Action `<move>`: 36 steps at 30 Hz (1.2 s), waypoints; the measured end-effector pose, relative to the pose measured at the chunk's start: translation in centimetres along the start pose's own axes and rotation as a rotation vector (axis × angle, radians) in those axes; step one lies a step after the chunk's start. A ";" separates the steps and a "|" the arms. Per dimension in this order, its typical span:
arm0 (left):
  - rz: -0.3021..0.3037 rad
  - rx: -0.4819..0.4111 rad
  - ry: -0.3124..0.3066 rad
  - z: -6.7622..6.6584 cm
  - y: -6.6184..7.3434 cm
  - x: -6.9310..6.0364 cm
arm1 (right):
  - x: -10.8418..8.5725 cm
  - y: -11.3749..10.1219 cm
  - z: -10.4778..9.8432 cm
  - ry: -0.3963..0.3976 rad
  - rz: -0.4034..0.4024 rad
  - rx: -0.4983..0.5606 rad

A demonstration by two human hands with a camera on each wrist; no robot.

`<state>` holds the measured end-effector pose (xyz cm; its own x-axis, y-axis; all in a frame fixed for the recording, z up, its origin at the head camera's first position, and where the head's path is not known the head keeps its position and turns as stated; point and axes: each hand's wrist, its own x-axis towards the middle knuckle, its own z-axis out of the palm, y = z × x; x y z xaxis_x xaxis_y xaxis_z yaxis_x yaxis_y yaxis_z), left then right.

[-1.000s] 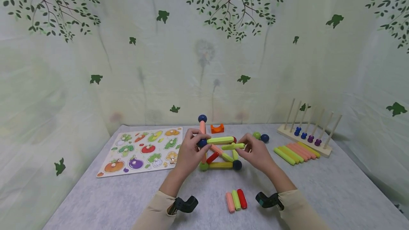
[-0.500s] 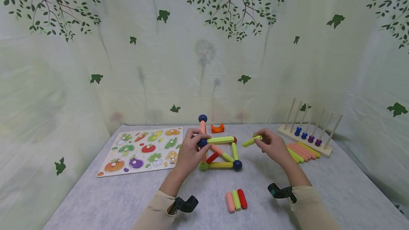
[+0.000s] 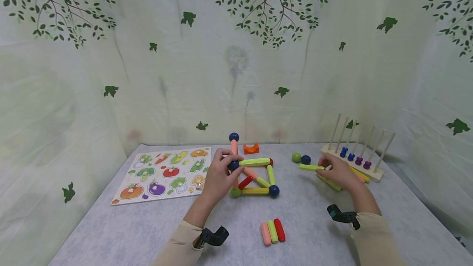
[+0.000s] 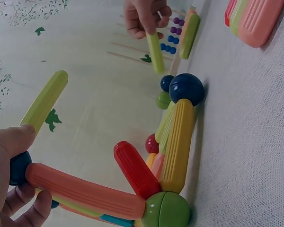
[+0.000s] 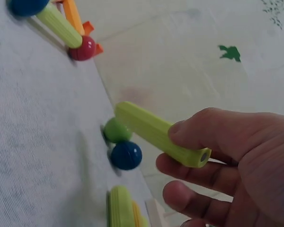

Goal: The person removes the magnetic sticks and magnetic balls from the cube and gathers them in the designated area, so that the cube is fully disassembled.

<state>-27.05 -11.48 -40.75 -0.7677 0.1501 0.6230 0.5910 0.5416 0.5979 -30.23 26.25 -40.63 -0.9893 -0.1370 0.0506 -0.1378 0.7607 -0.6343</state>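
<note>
My left hand (image 3: pixel 219 175) pinches the dark blue ball (image 3: pixel 233 165) at an upper corner of a structure of sticks and balls; a yellow-green stick (image 3: pixel 255 162) runs right from that ball. In the left wrist view, a salmon stick (image 4: pixel 85 190) leads from the held ball to a green ball (image 4: pixel 166 210). My right hand (image 3: pixel 340 172) holds a loose yellow-green stick (image 3: pixel 309 167) between thumb and fingers, above the table beside the row of sticks. The right wrist view shows this stick (image 5: pixel 151 130) with one end pointing away from the hand.
A green ball (image 3: pixel 296 157) and a blue ball (image 3: pixel 305 159) lie behind the right hand's stick. A pegged wooden rack (image 3: pixel 377 174) stands at the right. Three short sticks (image 3: pixel 272 231) lie in front, a vegetable picture board (image 3: pixel 123 196) at left, an orange piece (image 3: pixel 251 149) at the back.
My right hand has moved right, away from the structure and toward the row of sticks, carrying the yellow-green stick. The left hand and the structure have stayed in place.
</note>
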 end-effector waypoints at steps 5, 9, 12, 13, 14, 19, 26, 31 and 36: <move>-0.002 -0.003 -0.006 0.0 0.0 0.0 | -0.3 1.4 -0.6 -0.045 0.070 0.031; 0.002 -0.005 0.003 0.0 -0.1 0.0 | -0.3 2.4 -0.8 -0.058 0.083 0.010; 0.004 -0.005 0.009 0.0 -0.1 0.0 | -0.3 2.9 -0.9 -0.066 0.088 -0.043; 0.002 -0.008 0.008 0.0 -0.1 0.0 | -0.2 3.1 -0.9 -0.070 0.093 -0.064; -0.001 -0.009 0.009 0.0 -0.1 0.0 | -0.2 3.2 -0.9 -0.077 0.102 -0.087; -0.015 -0.013 0.008 0.1 -0.2 0.0 | -0.2 3.6 -0.7 -0.124 0.141 -0.170; 0.003 -0.017 0.005 0.1 -0.2 0.0 | -0.6 3.5 -0.4 -0.153 0.179 -0.214; -0.009 -0.019 0.007 0.1 -0.2 -0.1 | -0.7 3.5 -0.2 -0.156 0.187 -0.237; -0.012 -0.019 0.009 0.2 -0.2 -0.1 | -0.7 3.3 -0.2 -0.148 0.182 -0.245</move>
<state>-27.13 -11.45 -40.99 -0.7725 0.1364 0.6202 0.5866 0.5272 0.6148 -30.03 29.02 -42.60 -0.9835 -0.0614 -0.1703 0.0156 0.9086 -0.4174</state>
